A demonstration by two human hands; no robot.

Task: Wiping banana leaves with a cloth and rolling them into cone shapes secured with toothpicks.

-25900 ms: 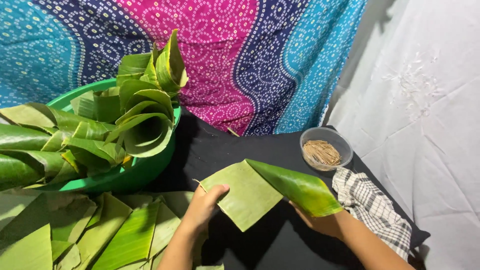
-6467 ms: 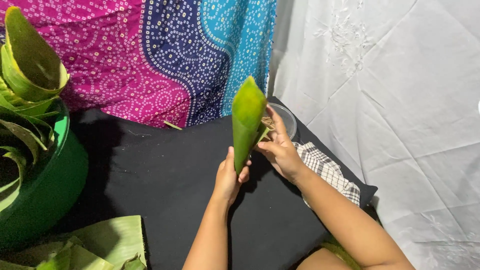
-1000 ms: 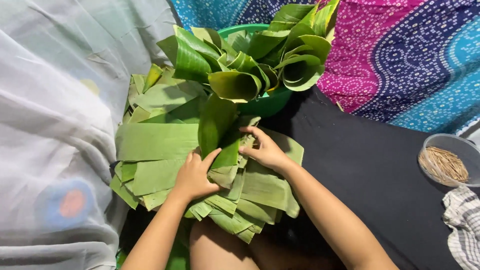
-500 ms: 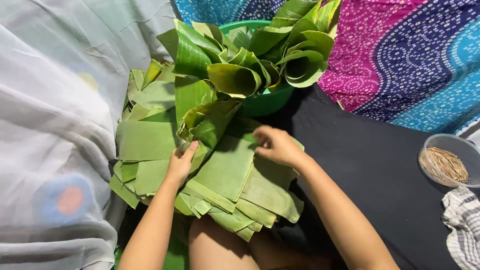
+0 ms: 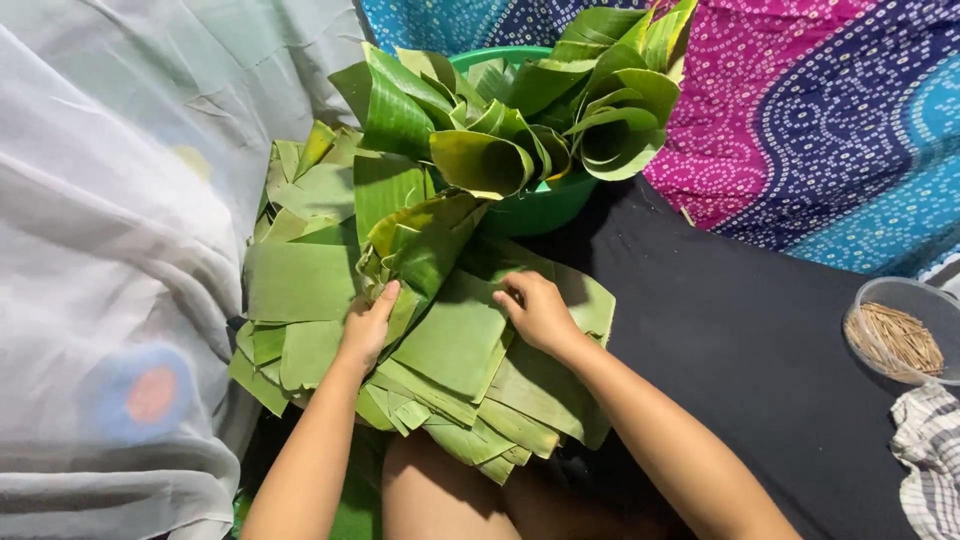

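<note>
A black cloth (image 5: pixel 760 340) covers the floor here, with a pale grey-white sheet (image 5: pixel 110 250) bunched along one side and a bright patterned fabric (image 5: pixel 820 130) in pink, navy and turquoise hanging behind. On the black cloth, in front of the person's knees, lies a thick stack of cut banana leaf pieces (image 5: pixel 300 285), flat green rectangles fanned out and overlapping, the whole pile butting against the grey sheet. The left hand (image 5: pixel 368 325) rests on the pile with its fingers gently curled over the edge of one loosely folded leaf (image 5: pixel 425 250) that rises from the stack; whether it pinches that leaf or only presses on it I cannot tell. The right hand (image 5: pixel 535 310) lies palm down just beside it, fingers bent and tips pressing on the top flat leaf piece (image 5: pixel 455 340), closed around nothing. The two hands are near each other with that top piece between them. Just beyond the stack, touching its far edge, stands a green plastic tub (image 5: pixel 535 205) heaped with leaves rolled into cones (image 5: pixel 485 160), their open mouths pointing up and outward. Well apart, off to the right on the black cloth, sits a small clear bowl (image 5: pixel 905 295) holding thin brown sticks (image 5: pixel 895 340), and just below it lies a corner of a checked cloth (image 5: pixel 930 465) in grey and white.
</note>
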